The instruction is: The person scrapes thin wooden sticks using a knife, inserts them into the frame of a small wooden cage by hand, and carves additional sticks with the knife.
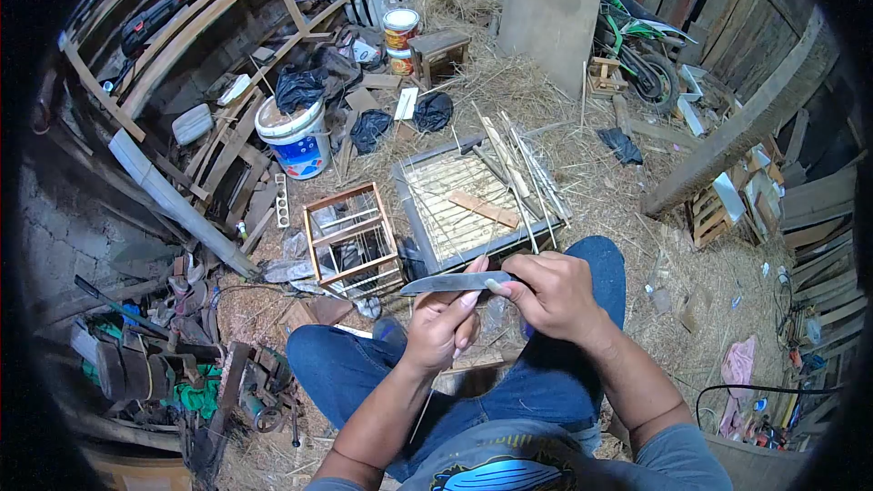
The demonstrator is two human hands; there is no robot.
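I have the knife (pixel 452 283) out in front of the body, over the gap between the bent knees. Its long axis runs nearly level across my view, tip to the left, with the tip end slightly nearer the body than the handle end. My right hand (pixel 549 295) is closed around the handle, thumb reaching forward against the blade. My left hand (pixel 443 320) is partly closed at the blade, its fingers curled and one fingertip showing beyond the far edge; I can't tell how firmly it pinches. A thin strip (pixel 422 414) shows below the left hand, but I can't make out its upper end.

Just beyond the knife I see the framed tray (pixel 422 184), a flat wood piece (pixel 484 209) lying slantwise on it and long sticks (pixel 506 156) along its right side. The small wooden frame (pixel 344 235) sits to its left, and the white bucket (pixel 293 138) stands farther out.
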